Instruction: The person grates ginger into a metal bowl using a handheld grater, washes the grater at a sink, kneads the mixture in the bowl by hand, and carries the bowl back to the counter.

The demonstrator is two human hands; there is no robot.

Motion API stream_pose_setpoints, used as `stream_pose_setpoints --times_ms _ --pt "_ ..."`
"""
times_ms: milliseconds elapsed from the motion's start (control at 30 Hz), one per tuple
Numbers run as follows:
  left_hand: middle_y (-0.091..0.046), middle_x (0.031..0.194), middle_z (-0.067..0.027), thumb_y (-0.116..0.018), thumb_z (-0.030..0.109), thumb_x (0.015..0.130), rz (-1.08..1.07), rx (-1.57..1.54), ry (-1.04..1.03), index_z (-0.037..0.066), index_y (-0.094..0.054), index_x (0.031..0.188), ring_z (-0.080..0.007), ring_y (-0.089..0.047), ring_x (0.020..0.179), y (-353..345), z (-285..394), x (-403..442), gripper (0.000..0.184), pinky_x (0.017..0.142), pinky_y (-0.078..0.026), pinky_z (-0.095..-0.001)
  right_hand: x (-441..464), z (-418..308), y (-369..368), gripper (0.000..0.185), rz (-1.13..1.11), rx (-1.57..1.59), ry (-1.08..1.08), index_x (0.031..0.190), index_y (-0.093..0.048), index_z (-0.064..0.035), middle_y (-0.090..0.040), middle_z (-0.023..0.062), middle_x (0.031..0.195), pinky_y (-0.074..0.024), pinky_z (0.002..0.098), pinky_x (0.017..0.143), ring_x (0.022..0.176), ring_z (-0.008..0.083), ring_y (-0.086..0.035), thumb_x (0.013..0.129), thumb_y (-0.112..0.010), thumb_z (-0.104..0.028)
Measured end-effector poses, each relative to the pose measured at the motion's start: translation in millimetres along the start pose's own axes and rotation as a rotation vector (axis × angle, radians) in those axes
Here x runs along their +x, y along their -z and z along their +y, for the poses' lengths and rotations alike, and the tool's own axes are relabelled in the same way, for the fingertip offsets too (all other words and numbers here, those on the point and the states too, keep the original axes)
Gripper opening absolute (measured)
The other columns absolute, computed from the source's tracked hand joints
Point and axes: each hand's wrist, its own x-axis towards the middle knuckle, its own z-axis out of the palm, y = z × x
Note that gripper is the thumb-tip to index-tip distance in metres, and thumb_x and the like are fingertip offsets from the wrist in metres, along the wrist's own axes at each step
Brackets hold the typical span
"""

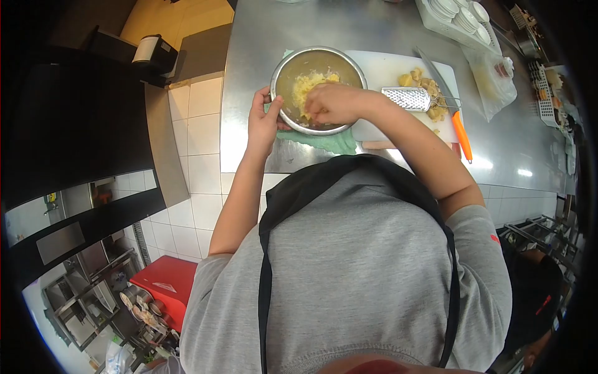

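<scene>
A metal mixing bowl (280, 75) stands on a green cloth (339, 143) and holds pale yellow grated food (303, 85). My left hand (265, 118) grips the bowl's left rim, thumb over the edge. Down inside the bowl is my right hand (327, 103), its fingers curled into the yellow shreds; the fingertips are partly hidden. To the right, a metal grater (405, 98) with a wire handle lies across a white cutting board (367, 62). Yellow chunks and peelings (430, 84) are around the grater's handle end.
A knife with an orange handle (461, 137) lies over the board's right side, its blade pointing away. Past it sit a plastic bag (492, 81) and a crate of white dishes (458, 25). The steel table (249, 149) ends close in front of my apron. Another person (529, 299) is at the lower right.
</scene>
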Motion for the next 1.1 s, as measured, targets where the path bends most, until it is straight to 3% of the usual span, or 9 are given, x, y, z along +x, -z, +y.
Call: stream_pose_setpoints --times_ms 133,200,367,500,600,733,833,900,1100 --pt "-0.046 0.087 -0.0008 -0.049 0.018 0.088 0.037 -0.037 0.018 0.005 -0.041 0.116 -0.0067 -0.051 0.059 -5.0 2.6 0.7 0.032 0.046 -0.048 -0.0208 -12.3 -6.3 8.4 0.025 0.226 0.063 -0.062 0.098 -0.061 -0.0071 -0.057 0.0101 0.105 -0.0381 0.0347 0.088 0.103 0.0264 -0.050 0.079 -0.051 -0.019" --pt "-0.047 0.088 -0.0013 -0.049 0.018 0.089 0.036 -0.049 0.009 0.004 -0.042 0.115 -0.0066 -0.051 0.058 -6.2 3.1 1.2 0.030 0.045 -0.047 -0.0206 -10.5 -23.0 -3.2 0.031 0.218 0.366 0.090 0.108 -0.058 -0.0093 -0.055 0.0102 0.111 -0.0325 0.0402 0.096 0.106 0.0269 -0.049 0.086 -0.045 -0.027" --pt "-0.052 0.092 -0.0034 -0.047 0.017 0.089 0.071 -0.098 0.029 0.003 -0.043 0.111 -0.0068 -0.052 0.059 -3.3 -6.6 1.8 0.027 0.045 -0.046 -0.0205 -33.9 -30.6 6.3 0.038 0.035 0.221 0.026 0.110 -0.057 -0.0112 -0.055 0.0089 0.113 -0.0154 0.0559 0.103 0.105 0.0250 -0.051 0.092 -0.035 -0.037" --pt "-0.049 0.098 -0.0043 -0.049 0.018 0.088 0.028 -0.123 0.024 0.003 -0.042 0.109 -0.0097 -0.055 0.066 0.1 -11.4 6.3 0.026 0.048 -0.049 -0.0228 -52.8 -14.5 14.8 0.032 -0.140 0.015 -0.243 0.094 -0.062 -0.0071 -0.058 0.0091 0.104 -0.0224 0.0507 0.102 0.100 0.0235 -0.052 0.088 -0.043 -0.032" --pt "-0.049 0.099 -0.0045 -0.049 0.018 0.089 0.022 -0.116 0.020 0.004 -0.041 0.111 -0.0108 -0.056 0.070 0.1 -16.2 7.0 0.027 0.052 -0.049 -0.0241 -51.8 5.8 9.6 0.024 0.299 -0.052 -0.188 0.099 -0.061 -0.0047 -0.056 0.0106 0.107 -0.0394 0.0367 0.089 0.098 0.0268 -0.053 0.081 -0.054 -0.021" --pt "-0.046 0.103 -0.0058 -0.048 0.019 0.089 0.025 -0.124 0.106 0.006 -0.037 0.115 -0.0142 -0.057 0.079 -4.8 -10.3 -1.5 0.031 0.056 -0.051 -0.0258 -20.0 2.7 -7.8 0.026 0.355 -0.020 -0.361 0.103 -0.058 -0.0040 -0.052 0.0111 0.114 -0.0419 0.0344 0.087 0.100 0.0276 -0.051 0.081 -0.053 -0.017" --pt "-0.045 0.105 -0.0067 -0.048 0.019 0.089 0.003 -0.174 0.099 0.007 -0.035 0.116 -0.0163 -0.057 0.084 -3.4 -14.1 -2.3 0.032 0.058 -0.051 -0.0266 -4.0 -17.8 -23.0 0.025 0.526 -0.025 -0.191 0.102 -0.057 -0.0037 -0.051 0.0121 0.109 -0.0432 0.0348 0.083 0.096 0.0285 -0.051 0.078 -0.053 -0.009" --pt "-0.045 0.105 -0.0073 -0.048 0.020 0.089 -0.029 -0.188 0.092 0.007 -0.035 0.116 -0.0167 -0.057 0.086 -3.3 -12.9 -3.4 0.032 0.059 -0.052 -0.0269 -6.4 -41.1 -9.3 0.019 0.998 0.023 -0.003 0.094 -0.057 -0.0034 -0.052 0.0118 0.096 -0.0434 0.0368 0.076 0.088 0.0288 -0.053 0.075 -0.054 -0.002" --pt "-0.046 0.106 -0.0090 -0.048 0.020 0.089 -0.015 -0.160 0.089 0.006 -0.034 0.116 -0.0174 -0.055 0.089 -3.0 -15.2 -4.0 0.033 0.062 -0.050 -0.0273 -13.6 -46.5 -10.2 0.013 0.873 0.155 -0.163 0.086 -0.055 -0.0044 -0.051 0.0101 0.088 -0.0440 0.0352 0.068 0.084 0.0267 -0.053 0.073 -0.056 -0.001"
